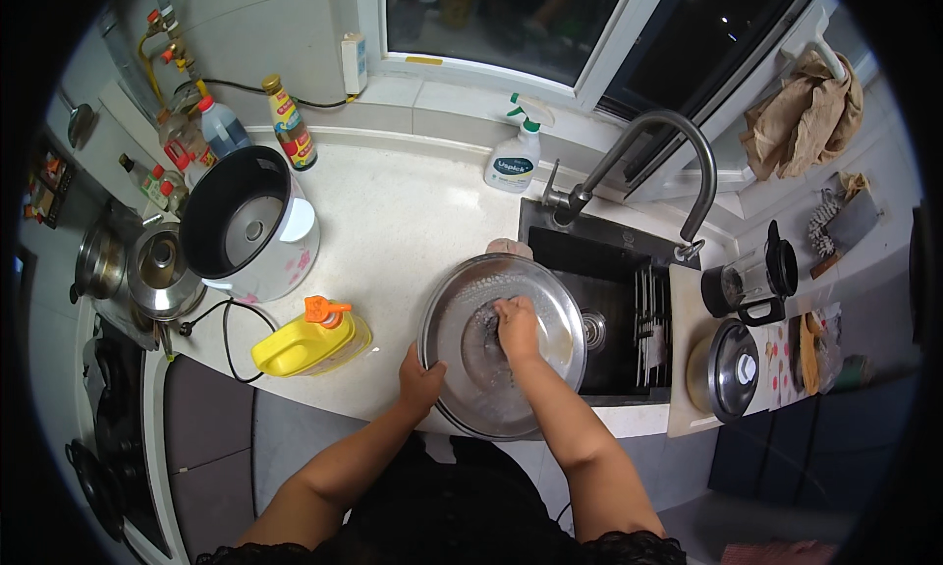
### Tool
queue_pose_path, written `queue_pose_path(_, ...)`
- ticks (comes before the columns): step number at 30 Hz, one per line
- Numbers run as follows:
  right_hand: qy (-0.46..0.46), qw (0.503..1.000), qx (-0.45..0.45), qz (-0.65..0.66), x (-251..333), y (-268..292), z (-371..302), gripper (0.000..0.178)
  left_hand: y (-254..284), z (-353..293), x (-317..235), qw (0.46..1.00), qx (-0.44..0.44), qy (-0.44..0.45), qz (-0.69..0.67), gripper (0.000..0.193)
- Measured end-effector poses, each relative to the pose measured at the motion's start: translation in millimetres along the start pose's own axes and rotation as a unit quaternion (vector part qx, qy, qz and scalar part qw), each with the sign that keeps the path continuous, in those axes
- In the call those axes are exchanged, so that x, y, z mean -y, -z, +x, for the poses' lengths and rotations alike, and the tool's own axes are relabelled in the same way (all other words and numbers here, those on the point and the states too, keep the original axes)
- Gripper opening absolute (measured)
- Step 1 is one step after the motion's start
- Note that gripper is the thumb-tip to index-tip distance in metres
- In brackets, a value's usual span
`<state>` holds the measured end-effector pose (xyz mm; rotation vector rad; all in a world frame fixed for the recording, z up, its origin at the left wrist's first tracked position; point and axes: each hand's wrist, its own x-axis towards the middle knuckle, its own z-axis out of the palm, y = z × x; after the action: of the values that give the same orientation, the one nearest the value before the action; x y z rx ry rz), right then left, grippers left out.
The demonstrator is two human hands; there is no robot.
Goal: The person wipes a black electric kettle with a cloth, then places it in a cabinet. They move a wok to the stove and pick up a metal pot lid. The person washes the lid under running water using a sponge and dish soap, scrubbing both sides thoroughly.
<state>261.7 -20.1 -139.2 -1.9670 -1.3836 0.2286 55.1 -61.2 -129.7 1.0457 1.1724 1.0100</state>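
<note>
A large round stainless-steel basin (457, 368) tilts over the counter's front edge, left of the sink, with suds on its inner face. My left hand (420, 380) grips its rim on the near left side. Inside the basin, my right hand (517, 327) is closed and pressed to the wet surface. A greyish patch shows by its fingertips, but what they hold is hidden. Behind the basin's far rim a beige cloth-like thing (509, 248) peeks out. To the left lies a yellow jug (309, 347) with an orange pump top.
The black sink (614, 373) holds a dish rack (648, 324) under a curved faucet (702, 172). A white spray bottle (513, 162) stands behind. At left are a large dark-lined pot (295, 255), a sauce bottle (290, 123) and a cable (226, 339). A lidded pot (725, 373) sits right.
</note>
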Motion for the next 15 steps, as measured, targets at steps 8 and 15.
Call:
queue_pose_path(8,-0.059,0.998,-0.033,-0.020,-0.7,-5.4,12.8,0.003,-1.8,-1.0,0.0,1.000,-0.008,-0.018,0.010,0.038)
queue_pose_path(15,-0.072,0.996,-0.045,-0.010,6.3,-5.9,13.1,0.006,-4.7,-2.4,-15.3,0.998,-0.007,-0.034,0.047,0.031)
